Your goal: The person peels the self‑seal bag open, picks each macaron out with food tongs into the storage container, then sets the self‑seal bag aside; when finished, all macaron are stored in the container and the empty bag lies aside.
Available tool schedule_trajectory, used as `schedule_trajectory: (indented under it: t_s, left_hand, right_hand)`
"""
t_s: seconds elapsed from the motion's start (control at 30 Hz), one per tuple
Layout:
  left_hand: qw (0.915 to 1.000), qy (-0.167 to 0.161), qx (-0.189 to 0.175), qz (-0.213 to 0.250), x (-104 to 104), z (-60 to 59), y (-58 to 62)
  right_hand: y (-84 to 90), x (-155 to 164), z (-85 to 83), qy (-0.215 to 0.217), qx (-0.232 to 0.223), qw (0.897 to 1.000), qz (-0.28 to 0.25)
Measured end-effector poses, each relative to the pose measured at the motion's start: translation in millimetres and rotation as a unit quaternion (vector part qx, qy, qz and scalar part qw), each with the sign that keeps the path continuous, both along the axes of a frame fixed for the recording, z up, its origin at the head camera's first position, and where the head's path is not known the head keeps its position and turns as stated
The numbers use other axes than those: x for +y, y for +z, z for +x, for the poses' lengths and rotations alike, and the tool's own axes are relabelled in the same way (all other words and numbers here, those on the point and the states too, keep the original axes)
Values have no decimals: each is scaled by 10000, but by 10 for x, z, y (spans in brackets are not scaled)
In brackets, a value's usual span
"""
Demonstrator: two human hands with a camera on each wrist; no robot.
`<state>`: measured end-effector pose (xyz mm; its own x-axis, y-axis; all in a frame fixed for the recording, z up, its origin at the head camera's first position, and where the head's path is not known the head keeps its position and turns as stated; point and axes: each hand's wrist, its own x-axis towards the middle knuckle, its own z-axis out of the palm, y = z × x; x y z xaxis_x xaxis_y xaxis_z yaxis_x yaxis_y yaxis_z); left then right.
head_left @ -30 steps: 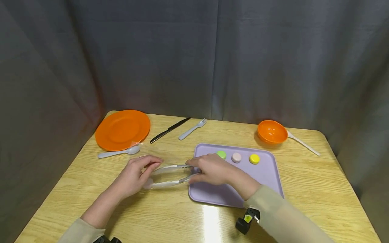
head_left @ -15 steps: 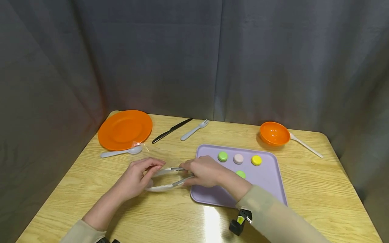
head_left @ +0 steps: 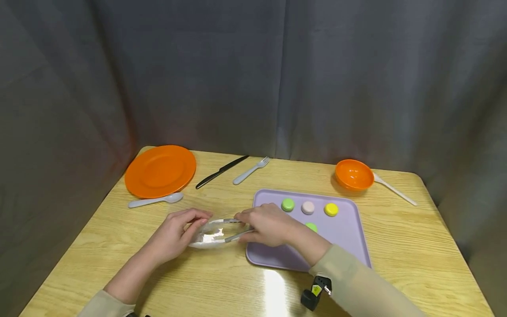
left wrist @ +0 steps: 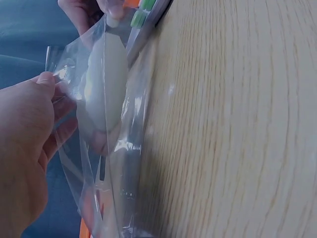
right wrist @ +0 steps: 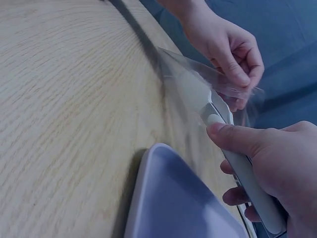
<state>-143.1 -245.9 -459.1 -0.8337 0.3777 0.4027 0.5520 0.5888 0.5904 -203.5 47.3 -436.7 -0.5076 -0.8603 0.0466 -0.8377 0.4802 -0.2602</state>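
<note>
My left hand (head_left: 178,233) pinches a clear plastic bag (left wrist: 131,144) by its edge between thumb and fingers. My right hand (head_left: 267,224) grips tongs (right wrist: 247,183) by their grey handles, thumb along one arm. The white scalloped heads of the tongs reach into the bag beside my left fingers, the two arms standing apart. Whether anything lies between the heads cannot be made out. Under my right forearm is a lilac tray (head_left: 344,242) bearing a green macaron (head_left: 288,204), a pink macaron (head_left: 307,208), a yellow macaron (head_left: 331,209) and a partly hidden green macaron (head_left: 311,226).
An orange plate (head_left: 160,171) lies at the back left, with a white spoon (head_left: 156,200) before it. A black knife (head_left: 222,172) and a white fork (head_left: 251,170) lie behind the bag. At the back right stands an orange bowl (head_left: 354,175) beside another white utensil (head_left: 396,189).
My right hand has shifted slightly left with the tongs, uncovering the second green macaron. The bag's far corner has come down, away from the spoon.
</note>
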Motion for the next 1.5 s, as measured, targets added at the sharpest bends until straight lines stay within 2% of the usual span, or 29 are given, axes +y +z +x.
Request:
schedule_trajectory:
  t_s: [0.33,0.57,0.73,0.87,1.17,1.33,1.5]
  left_hand:
    - [9998,-17,152,-120,-15,-15,-3]
    - [9997,-50,178,-150,-19,-31,-12]
    - [9997,-21,84,-212,-1,-38,-6]
    - [9997,24,18,-258,10,-42,6]
    - [9996,-7,89,-285,8,-58,20]
    - [9995,-7,173,-258,-14,-67,-1]
    - [9996,-21,96,-279,-23,-78,-10]
  right_hand:
    - [157,292,69,-223,-6,9997,-64]
    - [250,613,158,-510,213,9985,-5]
    - [285,880,228,-634,414,9970,-131]
    - [329,1114,277,-858,406,9951,-280]
    - [426,1665,367,-1193,609,9900,-454]
    - [428,1930,465,-1415,666,9864,-503]
    - [431,2223,606,-1739,723,9808,-501]
